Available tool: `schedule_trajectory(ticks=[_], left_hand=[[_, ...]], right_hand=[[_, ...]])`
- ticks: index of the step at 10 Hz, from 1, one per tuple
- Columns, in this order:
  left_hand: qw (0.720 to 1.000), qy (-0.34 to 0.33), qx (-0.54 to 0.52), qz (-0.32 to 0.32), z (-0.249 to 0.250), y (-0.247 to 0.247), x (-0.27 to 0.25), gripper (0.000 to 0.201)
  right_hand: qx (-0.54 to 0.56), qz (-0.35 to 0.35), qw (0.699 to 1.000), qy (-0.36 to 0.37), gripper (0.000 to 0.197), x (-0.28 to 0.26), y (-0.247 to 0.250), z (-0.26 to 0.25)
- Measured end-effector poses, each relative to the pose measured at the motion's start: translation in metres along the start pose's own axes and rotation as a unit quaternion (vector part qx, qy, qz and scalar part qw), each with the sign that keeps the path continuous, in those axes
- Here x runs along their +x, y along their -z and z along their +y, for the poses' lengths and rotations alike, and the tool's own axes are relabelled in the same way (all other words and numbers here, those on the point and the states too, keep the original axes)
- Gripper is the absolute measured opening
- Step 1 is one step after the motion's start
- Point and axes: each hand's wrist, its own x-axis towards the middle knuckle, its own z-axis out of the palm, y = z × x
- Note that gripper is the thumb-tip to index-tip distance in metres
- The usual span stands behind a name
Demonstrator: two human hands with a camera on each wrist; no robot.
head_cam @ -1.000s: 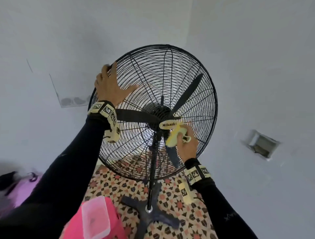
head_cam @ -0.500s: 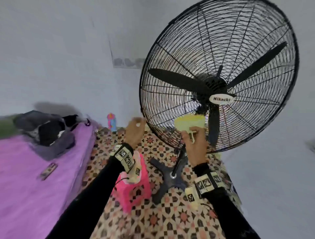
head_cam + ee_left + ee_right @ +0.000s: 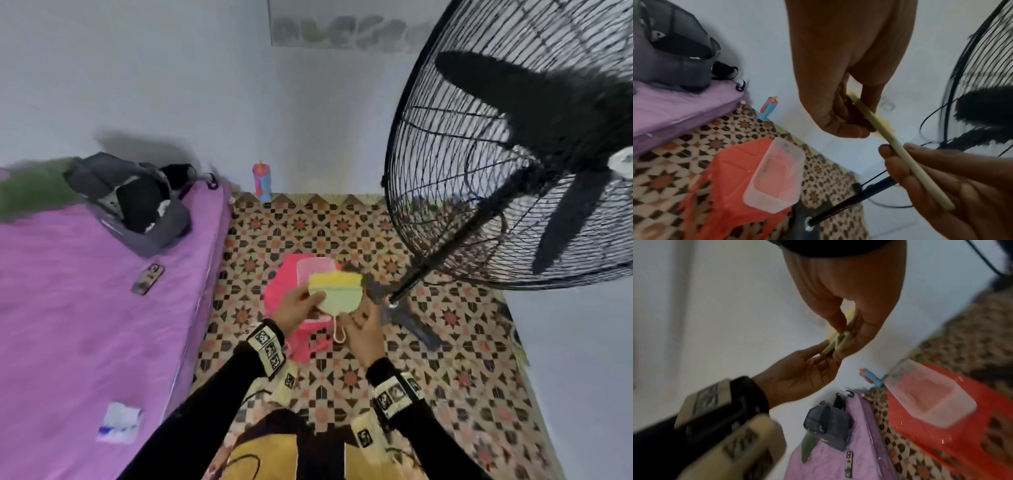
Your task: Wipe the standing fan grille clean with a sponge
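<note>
A flat sponge, yellow along the top and pale green below with a loop cord, is held in front of me over the pink stool. My left hand pinches its left edge, thumb in front. My right hand grips its lower right edge. In the left wrist view the sponge shows edge-on between the left hand and the right hand's fingers. The right wrist view shows the sponge pinched by both hands. The black fan grille stands up to the right, apart from both hands.
A clear plastic container sits on the pink stool. The fan's pole and cross base stand on the patterned floor mat. A purple bed with a grey backpack and a phone fills the left. A small bottle stands by the wall.
My left hand left the fan's rim and came down to take the sponge's edge. My right hand drew the sponge off the grille to above the stool. My view swung down and left.
</note>
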Motion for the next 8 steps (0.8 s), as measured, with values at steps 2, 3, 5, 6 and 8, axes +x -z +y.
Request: schedule_trajectory(ticks=[2, 3, 5, 6, 8], left_hand=[[0.985, 0.103, 0.133, 0.036, -0.054, 0.046, 0.081, 0.039], [0.969, 0.121, 0.209, 0.045, -0.111, 0.064, 0.142, 0.036], [0.967, 0.118, 0.217, 0.061, -0.157, 0.071, 0.219, 0.050], [0.970, 0.100, 0.211, 0.067, -0.182, 0.075, 0.240, 0.040], [0.985, 0.096, 0.137, 0.043, -0.199, 0.091, 0.249, 0.047]], right_hand=[[-0.125, 0.016, 0.984, -0.125, 0.009, 0.086, -0.043, 0.032], [-0.160, 0.024, 0.976, -0.148, 0.006, 0.145, -0.066, 0.058], [-0.293, 0.002, 0.949, -0.118, 0.009, 0.248, -0.111, 0.109], [-0.293, -0.032, 0.942, -0.157, 0.011, 0.273, -0.125, 0.131], [-0.392, -0.038, 0.904, -0.170, 0.029, 0.293, -0.134, 0.153]])
